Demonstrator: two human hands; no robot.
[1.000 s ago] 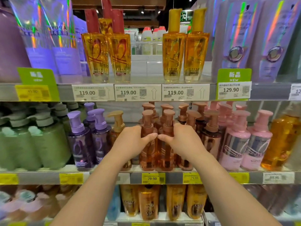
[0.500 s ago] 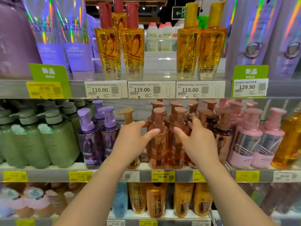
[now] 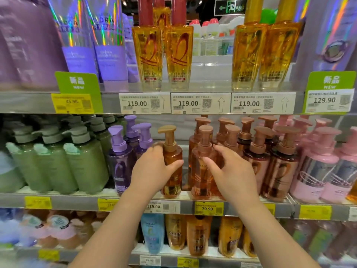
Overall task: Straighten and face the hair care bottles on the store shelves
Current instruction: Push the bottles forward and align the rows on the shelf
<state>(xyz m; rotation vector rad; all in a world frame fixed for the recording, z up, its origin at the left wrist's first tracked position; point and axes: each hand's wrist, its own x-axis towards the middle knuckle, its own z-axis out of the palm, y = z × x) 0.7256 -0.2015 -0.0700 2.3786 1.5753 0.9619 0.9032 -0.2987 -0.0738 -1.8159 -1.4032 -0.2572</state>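
**Left hand switches to the lone amber pump bottle**

So a second ago both hands are bunched together on the two front rose-gold pump bottles, thumbs nearly touching. Now they've split. The left hand point(image 3: 154, 167) has slid off to the left and wraps the amber pump bottle point(image 3: 172, 161), the one with the gold pump head, thumb across its front and fingers round the far side. That bottle stands by itself just left of the front rose-gold pump bottle point(image 3: 201, 167), with a visible gap between the two, and just right of the purple pump bottles point(image 3: 121, 159).

The right hand point(image 3: 231, 171) has loosened. Its fingers are spread and lightly bent against the right side of that rose-gold bottle; looks more like touching or steadying than a real grip, though some motion blur there makes it hard to be sure.

All of this sits on the middle shelf point(image 3: 185, 206), right above the yellow 79.90 price tag point(image 3: 208, 208).

What it means, as a guess: the rose-gold front pair seems about done, and the amber one is next. Its pump head points off to the left rather than forward, so it probably needs a twist and maybe a nudge into line.
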